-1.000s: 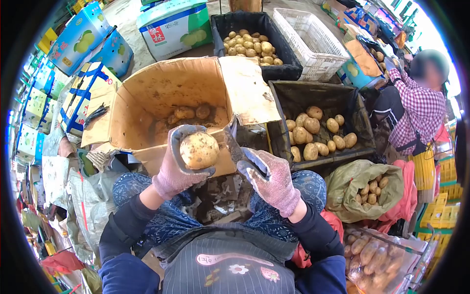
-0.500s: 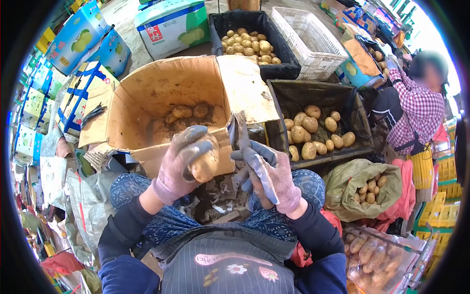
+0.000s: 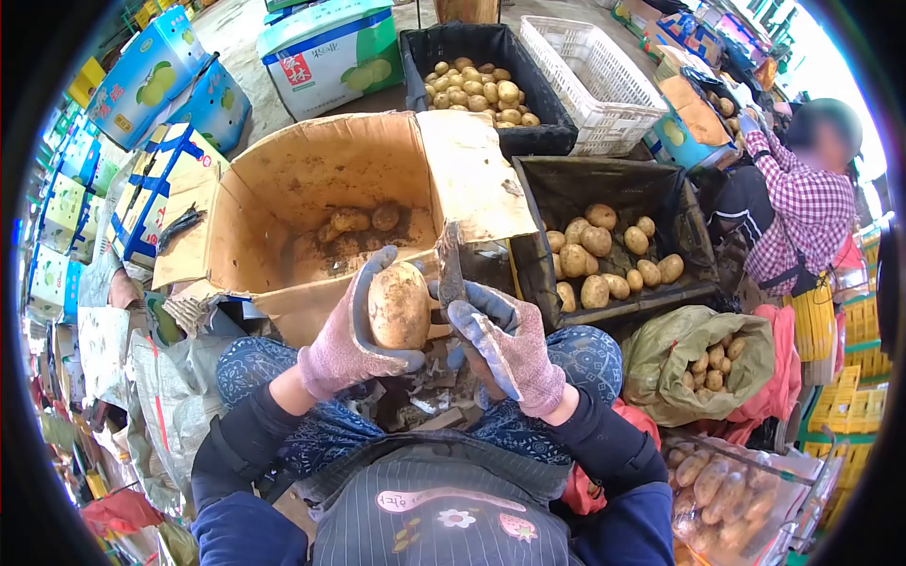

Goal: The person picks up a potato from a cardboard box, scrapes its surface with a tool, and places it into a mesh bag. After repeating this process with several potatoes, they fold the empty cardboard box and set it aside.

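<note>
In my left hand (image 3: 351,330), gloved in pink with a grey-blue palm, is a large potato (image 3: 398,307), brown patches marking its skin. The fingers and thumb curve round its left side and bottom. My right hand (image 3: 505,341), in a matching glove, is closed round a long, dark, dirt-caked strip (image 3: 449,259); I cannot make out whether it is cloth or a tool. Its upper end points away from me, just right of the potato. Beyond my hands stands an open cardboard box (image 3: 321,174) with a few potatoes (image 3: 351,220) and loose dirt inside.
Right of the box, a black-lined crate (image 3: 623,170) holds several potatoes. Another black crate (image 3: 538,141) of potatoes and a white basket (image 3: 618,118) stand behind. A green sack (image 3: 651,349) and a clear bag (image 3: 722,495) lie at right. A person (image 3: 802,208) sits at far right.
The potato has turned more upright and sits higher, with my left palm now facing inward. My right hand and the dark strip have shifted slightly left, towards the potato.
</note>
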Motion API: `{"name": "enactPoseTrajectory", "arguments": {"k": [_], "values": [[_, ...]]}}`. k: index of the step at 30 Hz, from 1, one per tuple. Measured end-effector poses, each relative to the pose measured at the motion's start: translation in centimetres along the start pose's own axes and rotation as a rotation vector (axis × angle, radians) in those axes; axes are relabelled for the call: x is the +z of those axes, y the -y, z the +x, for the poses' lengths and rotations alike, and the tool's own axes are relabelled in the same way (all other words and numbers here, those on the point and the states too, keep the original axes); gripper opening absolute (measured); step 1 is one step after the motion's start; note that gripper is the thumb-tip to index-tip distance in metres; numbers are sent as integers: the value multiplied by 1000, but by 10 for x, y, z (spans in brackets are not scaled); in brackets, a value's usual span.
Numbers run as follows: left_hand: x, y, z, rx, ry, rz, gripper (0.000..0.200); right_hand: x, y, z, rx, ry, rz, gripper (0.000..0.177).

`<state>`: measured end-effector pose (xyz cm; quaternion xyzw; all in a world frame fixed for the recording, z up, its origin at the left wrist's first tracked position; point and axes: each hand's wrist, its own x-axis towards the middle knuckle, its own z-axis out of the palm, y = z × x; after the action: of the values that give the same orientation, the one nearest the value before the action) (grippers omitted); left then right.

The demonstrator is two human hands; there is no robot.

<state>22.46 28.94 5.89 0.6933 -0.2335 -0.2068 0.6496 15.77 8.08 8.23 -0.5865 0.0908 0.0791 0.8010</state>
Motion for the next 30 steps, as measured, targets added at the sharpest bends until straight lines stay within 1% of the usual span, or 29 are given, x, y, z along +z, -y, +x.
{"name": "enactPoseTrajectory", "arguments": {"k": [1, 4, 6, 9, 10, 13, 15, 17, 18, 21, 22, 25, 28, 30], "values": [[-1, -1, 0, -25, 32, -81, 122, 0, -1, 1, -28, -10, -40, 35], [-1, -11, 2, -86, 118, -290, 119, -4, 8, -3, 74, 22, -74, 39], [-3, -9, 1, -113, 148, -387, 119, -9, 3, -2, 56, 39, -118, 36], [2, -19, 0, -201, 80, -473, 117, -10, -2, -3, 15, 51, -175, 33], [-1, -11, -1, -133, 64, -323, 117, -9, -3, -3, -1, 53, -192, 32], [-5, 3, -2, 62, -2, 124, 119, -14, -8, 0, -305, 59, -452, 33], [1, -19, -2, 172, -72, 420, 121, -12, -1, -3, -192, -17, -360, 33], [1, -17, -3, 183, -88, 435, 119, -14, 5, -5, -103, -61, -261, 32], [1, -19, -3, 183, -97, 457, 118, -17, 5, -4, -136, -43, -358, 32], [0, -17, -2, 166, -119, 517, 116, -21, 1, -4, -344, 38, -504, 31], [0, -15, -3, 157, -124, 537, 115, -21, 0, -5, -362, 38, -502, 31], [2, -13, -3, 160, -110, 599, 109, -22, -3, -1, -488, 40, -624, 30], [0, -6, -3, 246, -123, 751, 104, -28, 4, -2, -489, 222, -804, 29], [0, -6, 1, 193, -119, 600, 103, -30, -2, -1, -493, 298, -782, 29]]}}
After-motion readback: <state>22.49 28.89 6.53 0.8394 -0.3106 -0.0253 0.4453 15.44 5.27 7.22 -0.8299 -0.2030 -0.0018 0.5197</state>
